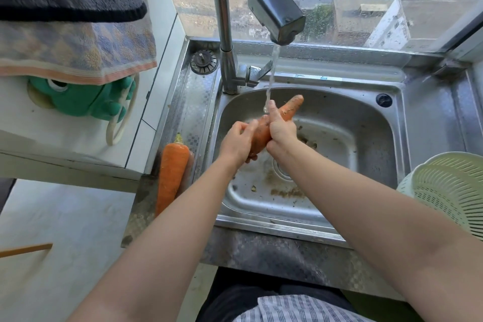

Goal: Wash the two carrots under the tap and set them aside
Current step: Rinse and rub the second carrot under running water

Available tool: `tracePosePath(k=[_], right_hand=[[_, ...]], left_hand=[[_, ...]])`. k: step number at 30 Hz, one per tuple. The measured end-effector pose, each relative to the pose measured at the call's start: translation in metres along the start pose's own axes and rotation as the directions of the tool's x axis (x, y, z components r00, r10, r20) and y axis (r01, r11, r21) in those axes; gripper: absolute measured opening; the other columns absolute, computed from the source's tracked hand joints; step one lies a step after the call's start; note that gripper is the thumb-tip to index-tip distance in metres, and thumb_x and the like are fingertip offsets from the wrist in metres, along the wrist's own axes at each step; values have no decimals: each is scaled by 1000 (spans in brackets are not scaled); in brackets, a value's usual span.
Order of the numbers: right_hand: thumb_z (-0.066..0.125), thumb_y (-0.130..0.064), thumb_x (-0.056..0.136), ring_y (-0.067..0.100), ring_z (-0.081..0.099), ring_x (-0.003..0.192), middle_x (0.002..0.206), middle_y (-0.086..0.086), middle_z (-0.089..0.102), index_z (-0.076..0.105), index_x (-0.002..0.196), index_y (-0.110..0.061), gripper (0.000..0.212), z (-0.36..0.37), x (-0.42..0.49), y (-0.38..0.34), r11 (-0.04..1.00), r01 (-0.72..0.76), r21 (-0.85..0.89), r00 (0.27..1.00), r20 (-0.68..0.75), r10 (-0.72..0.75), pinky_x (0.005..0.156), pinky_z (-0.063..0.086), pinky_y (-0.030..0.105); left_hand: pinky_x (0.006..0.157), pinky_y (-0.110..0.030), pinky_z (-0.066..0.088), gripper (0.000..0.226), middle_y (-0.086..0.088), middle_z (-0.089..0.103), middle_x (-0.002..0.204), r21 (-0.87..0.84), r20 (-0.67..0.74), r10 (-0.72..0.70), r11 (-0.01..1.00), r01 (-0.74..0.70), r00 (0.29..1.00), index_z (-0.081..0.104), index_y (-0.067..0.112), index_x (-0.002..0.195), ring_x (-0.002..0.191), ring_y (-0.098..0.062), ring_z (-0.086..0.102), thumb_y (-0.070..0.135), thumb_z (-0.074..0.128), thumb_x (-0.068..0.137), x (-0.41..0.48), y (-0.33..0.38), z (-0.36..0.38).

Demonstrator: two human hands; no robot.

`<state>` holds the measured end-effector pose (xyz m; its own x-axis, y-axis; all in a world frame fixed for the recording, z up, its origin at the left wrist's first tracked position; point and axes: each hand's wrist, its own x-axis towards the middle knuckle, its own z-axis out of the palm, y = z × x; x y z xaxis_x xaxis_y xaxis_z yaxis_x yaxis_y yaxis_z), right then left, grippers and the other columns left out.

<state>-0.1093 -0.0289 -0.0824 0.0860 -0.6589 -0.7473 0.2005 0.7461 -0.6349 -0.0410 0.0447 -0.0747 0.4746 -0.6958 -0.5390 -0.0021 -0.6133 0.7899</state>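
Orange and stiff, likely slippery when wet, the carrot (288,110) is being gripped by curled fingers — left hand (236,141) at the thick end, right hand (281,127) mid-length.

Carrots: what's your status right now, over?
Left grip and right grip both hold one carrot under the running tap, over the sink. Second carrot lies on the left ledge. Colander at right, clear of the hands.

Head view, looking steeply down, close over sink (407,123).
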Motion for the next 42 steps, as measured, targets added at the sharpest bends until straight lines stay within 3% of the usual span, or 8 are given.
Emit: tracePosePath(k=[7,12,17,23,30,33,37,42], right_hand=[[70,-7,87,17,68,74,83,8,67,47,119,-5,39,-7,0,5,991,-19,133,983,182,-6,90,56,47],[64,-45,91,21,66,70,86,8,67,52,113,-11,43,-3,2,-2,990,-23,137,1000,7,23,82,58,43],[62,-1,91,19,65,81,94,12,63,44,125,-4,39,-6,-2,-3,979,-10,203,968,249,-42,88,56,42],[62,-37,94,17,62,62,78,7,62,51,114,-10,35,2,-1,-9,988,7,153,1000,-2,-7,68,58,36],[65,-9,92,20,65,81,95,14,62,46,124,3,39,-7,1,1,989,1,147,993,116,-19,89,55,43],[59,-31,97,19,63,68,81,9,62,50,95,-7,25,-4,1,-1,993,4,120,1000,-17,-2,81,57,41],[50,-18,101,22,62,83,86,9,57,45,110,-3,18,-5,4,-1,987,-21,160,1000,5,20,86,54,40],[66,-12,91,20,63,81,94,9,62,52,117,0,31,-6,4,-4,995,15,101,999,47,-19,78,56,36]], left_hand=[[36,-17,35,42,-15,68,75,-99,-11,-242,966,239,970,61,5,104,38,-18,55,36,33,99,7,3,-8],[41,-23,44,40,-11,68,86,-44,29,32,999,-31,999,57,12,98,56,-20,63,49,68,85,-4,-3,-4],[36,-17,34,28,-13,62,72,-136,-91,-86,988,73,992,59,9,89,41,-17,56,33,46,98,2,6,-10],[41,-25,44,33,-16,66,86,-111,76,45,993,-36,996,55,10,100,57,-21,62,43,56,92,-3,0,-4],[47,-29,52,32,-19,67,83,-165,-6,-213,964,209,977,63,7,83,59,-29,65,35,51,92,11,3,-13],[46,-24,44,38,-8,67,83,39,40,-83,996,81,996,67,10,96,62,-19,60,47,62,88,6,2,-10],[48,-25,44,42,-3,65,72,80,98,55,995,-63,994,62,14,89,61,-17,60,52,73,76,6,-2,-8],[41,-26,49,46,-25,68,82,-64,82,-81,994,86,993,65,-2,98,52,-30,64,40,46,99,4,3,-11]])
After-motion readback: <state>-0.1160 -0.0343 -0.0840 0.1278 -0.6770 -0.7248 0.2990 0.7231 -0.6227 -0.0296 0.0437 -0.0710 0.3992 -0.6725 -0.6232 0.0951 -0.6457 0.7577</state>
